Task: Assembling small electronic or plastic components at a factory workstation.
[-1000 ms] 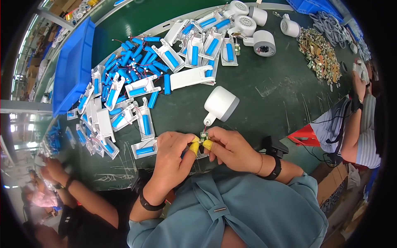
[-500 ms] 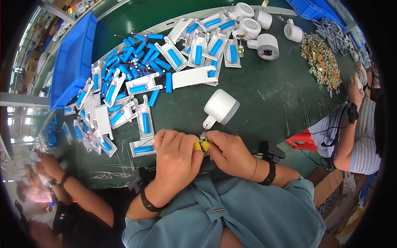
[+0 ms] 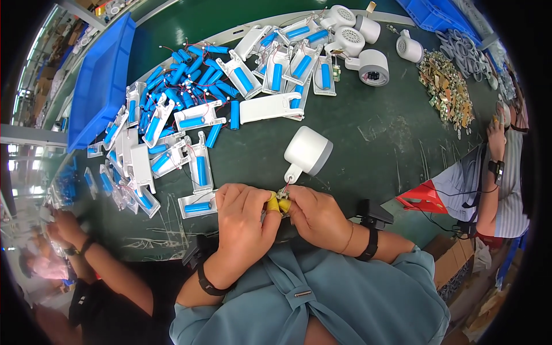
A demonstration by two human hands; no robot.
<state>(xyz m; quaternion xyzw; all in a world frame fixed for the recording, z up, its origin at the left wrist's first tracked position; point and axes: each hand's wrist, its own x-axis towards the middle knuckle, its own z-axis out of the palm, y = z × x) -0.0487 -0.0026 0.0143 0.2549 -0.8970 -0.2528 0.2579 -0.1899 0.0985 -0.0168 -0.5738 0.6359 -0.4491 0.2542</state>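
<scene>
Close together near the front of the table, my left hand [image 3: 244, 214] and my right hand [image 3: 318, 217] pinch a small green circuit board [image 3: 283, 195] between fingertips covered in yellow finger cots. My fingers hide most of the board. Thin wires run from it to the neck of a white, cup-shaped fan head [image 3: 305, 150] with a grey rim, lying on its side just beyond my hands. Beside my left hand lies a white handle shell [image 3: 188, 201] holding a blue battery [image 3: 198, 207], its right end partly covered by the hand.
Blue batteries with wires [image 3: 184, 80] are heaped at the far left, among white handle shells [image 3: 269, 108]. A blue bin [image 3: 102, 86] stands left. More fan heads [image 3: 372, 66], a circuit board pile [image 3: 445, 92] and grey rings [image 3: 464, 54] lie far right. Co-workers' arms [image 3: 118, 276] flank me.
My hands keep their pinch on the circuit board, with only slight finger movement. The co-worker's hand and arm at the right have shifted.
</scene>
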